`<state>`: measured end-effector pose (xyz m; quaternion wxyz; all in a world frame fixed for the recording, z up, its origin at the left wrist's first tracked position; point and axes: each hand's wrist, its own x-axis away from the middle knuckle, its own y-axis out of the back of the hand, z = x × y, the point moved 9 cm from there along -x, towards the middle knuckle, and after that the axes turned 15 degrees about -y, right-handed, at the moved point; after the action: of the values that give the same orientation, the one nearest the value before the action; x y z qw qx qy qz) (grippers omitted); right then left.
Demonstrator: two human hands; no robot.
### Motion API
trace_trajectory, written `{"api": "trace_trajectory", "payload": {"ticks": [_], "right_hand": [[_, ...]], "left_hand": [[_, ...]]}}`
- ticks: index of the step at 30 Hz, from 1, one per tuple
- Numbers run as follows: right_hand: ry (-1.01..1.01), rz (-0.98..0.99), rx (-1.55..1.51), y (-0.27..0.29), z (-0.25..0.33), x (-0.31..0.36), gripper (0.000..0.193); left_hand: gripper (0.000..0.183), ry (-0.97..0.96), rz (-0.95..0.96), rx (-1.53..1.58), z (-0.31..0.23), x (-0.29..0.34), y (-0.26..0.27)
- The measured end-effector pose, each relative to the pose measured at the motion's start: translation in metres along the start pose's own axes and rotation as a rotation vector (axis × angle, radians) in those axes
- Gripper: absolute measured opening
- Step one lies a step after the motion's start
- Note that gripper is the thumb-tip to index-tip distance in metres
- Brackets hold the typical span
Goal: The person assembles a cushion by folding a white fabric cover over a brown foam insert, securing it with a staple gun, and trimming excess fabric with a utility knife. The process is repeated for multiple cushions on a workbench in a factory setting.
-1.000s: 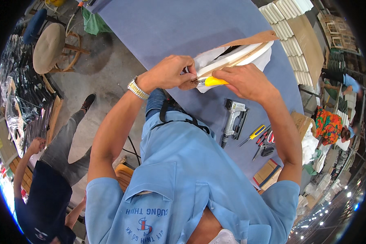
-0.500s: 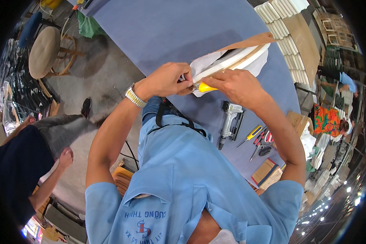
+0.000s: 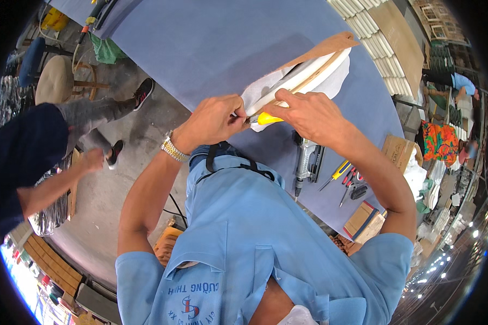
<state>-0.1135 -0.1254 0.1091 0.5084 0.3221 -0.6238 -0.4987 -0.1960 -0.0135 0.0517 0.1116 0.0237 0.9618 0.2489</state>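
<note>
Grip of the right hand (image 3: 306, 115) encloses a yellow-handled tool (image 3: 268, 118); the left hand (image 3: 214, 120) pinches the near end of a padded piece (image 3: 309, 81).

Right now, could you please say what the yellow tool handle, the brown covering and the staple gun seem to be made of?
Yellow tool handle: likely glossy plastic, from its bright, even colour.
Brown covering: perhaps matte leather or fabric, from its dull, sheetlike look.
Staple gun: apparently smooth metal, given its silvery sheen, with dark parts.
</note>
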Motion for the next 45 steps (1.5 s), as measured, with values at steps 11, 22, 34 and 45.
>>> {"api": "trace_trajectory", "payload": {"ticks": [11,22,34,45], "right_hand": [[-0.09,0.058,-0.021,-0.003,-0.029,0.009,0.035],[-0.499,-0.462,-0.994,0.005,-0.118,0.108,0.045],[-1.114,-0.86,-0.434,-0.19,-0.159,0.207,0.037],[-0.337,-0.55,-1.299,-0.007,0.023,0.036,0.029]], "left_hand": [[0.012,0.014,-0.086,0.122,0.007,0.008,-0.005],[0.012,0.126,-0.147,0.262,0.009,0.01,-0.02],[0.012,0.187,-0.25,0.274,0.002,-0.001,-0.007],[0.012,0.02,-0.642,0.252,-0.025,0.023,0.017]]}}
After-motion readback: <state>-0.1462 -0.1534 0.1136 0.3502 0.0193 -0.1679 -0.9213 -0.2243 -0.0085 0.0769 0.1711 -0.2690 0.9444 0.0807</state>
